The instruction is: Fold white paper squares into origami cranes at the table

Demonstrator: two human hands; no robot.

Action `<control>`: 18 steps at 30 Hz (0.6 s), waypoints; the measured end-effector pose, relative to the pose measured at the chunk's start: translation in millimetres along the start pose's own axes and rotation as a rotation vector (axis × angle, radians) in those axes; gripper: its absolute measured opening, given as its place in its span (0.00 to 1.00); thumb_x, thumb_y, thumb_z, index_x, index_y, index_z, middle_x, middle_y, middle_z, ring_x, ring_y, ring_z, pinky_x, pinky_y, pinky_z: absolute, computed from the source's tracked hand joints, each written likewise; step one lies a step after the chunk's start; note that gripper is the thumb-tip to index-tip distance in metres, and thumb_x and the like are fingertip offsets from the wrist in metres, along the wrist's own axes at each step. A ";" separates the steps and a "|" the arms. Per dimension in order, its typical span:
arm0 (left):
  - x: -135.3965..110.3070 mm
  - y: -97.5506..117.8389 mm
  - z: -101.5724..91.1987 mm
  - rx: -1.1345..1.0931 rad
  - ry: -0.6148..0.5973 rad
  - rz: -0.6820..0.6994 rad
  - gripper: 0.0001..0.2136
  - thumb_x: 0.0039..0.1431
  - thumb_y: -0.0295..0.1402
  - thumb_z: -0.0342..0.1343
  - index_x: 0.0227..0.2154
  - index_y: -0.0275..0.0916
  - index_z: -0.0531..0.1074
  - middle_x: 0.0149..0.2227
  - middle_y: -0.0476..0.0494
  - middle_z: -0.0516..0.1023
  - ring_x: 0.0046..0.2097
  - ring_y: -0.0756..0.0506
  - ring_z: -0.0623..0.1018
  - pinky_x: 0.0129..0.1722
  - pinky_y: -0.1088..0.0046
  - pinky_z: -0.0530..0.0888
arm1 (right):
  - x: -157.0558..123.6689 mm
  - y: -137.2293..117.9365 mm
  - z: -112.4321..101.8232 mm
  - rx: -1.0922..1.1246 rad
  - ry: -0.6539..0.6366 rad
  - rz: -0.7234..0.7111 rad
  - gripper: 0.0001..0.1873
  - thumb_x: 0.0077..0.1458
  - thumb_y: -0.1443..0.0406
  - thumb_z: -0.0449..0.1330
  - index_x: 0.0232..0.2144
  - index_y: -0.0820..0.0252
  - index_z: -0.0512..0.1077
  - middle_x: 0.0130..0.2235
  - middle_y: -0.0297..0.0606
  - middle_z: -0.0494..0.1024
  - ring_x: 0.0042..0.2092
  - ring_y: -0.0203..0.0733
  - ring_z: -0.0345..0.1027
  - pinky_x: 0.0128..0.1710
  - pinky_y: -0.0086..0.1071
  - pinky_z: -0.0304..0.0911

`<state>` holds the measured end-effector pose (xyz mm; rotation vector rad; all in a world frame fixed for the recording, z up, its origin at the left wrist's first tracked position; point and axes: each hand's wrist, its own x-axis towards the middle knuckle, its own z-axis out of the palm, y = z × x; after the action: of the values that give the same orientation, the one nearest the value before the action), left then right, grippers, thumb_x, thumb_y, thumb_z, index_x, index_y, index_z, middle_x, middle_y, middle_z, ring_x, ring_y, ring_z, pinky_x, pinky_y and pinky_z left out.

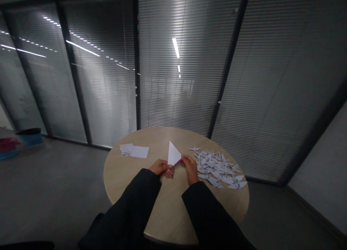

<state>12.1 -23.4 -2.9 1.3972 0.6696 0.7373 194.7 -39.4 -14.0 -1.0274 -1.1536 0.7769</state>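
A white sheet of paper, folded to a triangle, is held up over the table between both hands. My left hand pinches its lower left corner, thumb on top and fingers curled beneath. At the right corner, my right hand grips the paper between thumb and fingers. Just right of that hand spreads a heap of folded white paper cranes, with a single paper crane a little apart at its far side. Flat white paper sheets lie left of my hands, partly overlapping.
The round wooden table has a straight cut edge near my body. Behind it stands a glass partition with blinds and dark frames. Blue bins stand on the floor at far left, one with a red liner.
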 end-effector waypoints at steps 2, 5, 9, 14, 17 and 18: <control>-1.1 0.9 1.2 -0.013 0.026 0.019 0.29 0.37 0.55 0.69 0.30 0.31 0.76 0.26 0.37 0.83 0.27 0.43 0.81 0.28 0.69 0.75 | -1.4 -2.1 0.8 0.006 -0.023 0.005 0.12 0.63 0.59 0.59 0.41 0.63 0.72 0.39 0.35 0.77 0.37 0.38 0.73 0.38 0.36 0.71; -1.1 1.9 1.2 -0.029 0.073 0.050 0.30 0.39 0.57 0.66 0.30 0.30 0.77 0.26 0.37 0.83 0.27 0.43 0.81 0.27 0.70 0.73 | -3.8 -6.1 3.1 0.018 -0.076 0.017 0.12 0.63 0.59 0.59 0.40 0.63 0.73 0.38 0.35 0.77 0.36 0.37 0.73 0.38 0.36 0.71; 0.4 4.3 -3.6 -0.054 0.133 0.083 0.31 0.36 0.58 0.67 0.27 0.28 0.78 0.25 0.36 0.83 0.25 0.43 0.80 0.28 0.69 0.74 | -6.9 -12.3 6.6 0.051 -0.111 0.033 0.20 0.56 0.50 0.62 0.30 0.62 0.75 0.30 0.36 0.79 0.32 0.39 0.73 0.35 0.34 0.70; -0.1 6.6 -5.4 -0.070 0.153 0.084 0.31 0.34 0.58 0.68 0.27 0.28 0.79 0.26 0.33 0.83 0.27 0.40 0.81 0.31 0.65 0.75 | -10.2 -18.7 8.1 0.086 -0.119 0.051 0.29 0.48 0.40 0.60 0.28 0.60 0.77 0.29 0.39 0.81 0.32 0.44 0.75 0.33 0.34 0.68; 0.1 5.7 -3.7 -0.061 0.163 0.075 0.31 0.36 0.58 0.68 0.27 0.29 0.78 0.26 0.34 0.83 0.27 0.41 0.81 0.30 0.65 0.75 | -10.1 -18.0 8.1 0.058 -0.153 0.048 0.24 0.51 0.44 0.63 0.28 0.60 0.76 0.30 0.36 0.80 0.34 0.42 0.75 0.35 0.34 0.69; 0.7 5.2 -3.7 -0.052 0.168 0.070 0.30 0.37 0.58 0.67 0.26 0.29 0.78 0.25 0.35 0.83 0.27 0.42 0.80 0.30 0.66 0.75 | -9.6 -16.9 7.9 0.040 -0.170 0.049 0.21 0.53 0.47 0.63 0.30 0.61 0.76 0.31 0.35 0.79 0.34 0.41 0.74 0.36 0.35 0.69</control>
<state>9.3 -20.4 2.1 1.3264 0.7299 0.9296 184.4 -52.2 -1.0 -0.9731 -1.2563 0.9369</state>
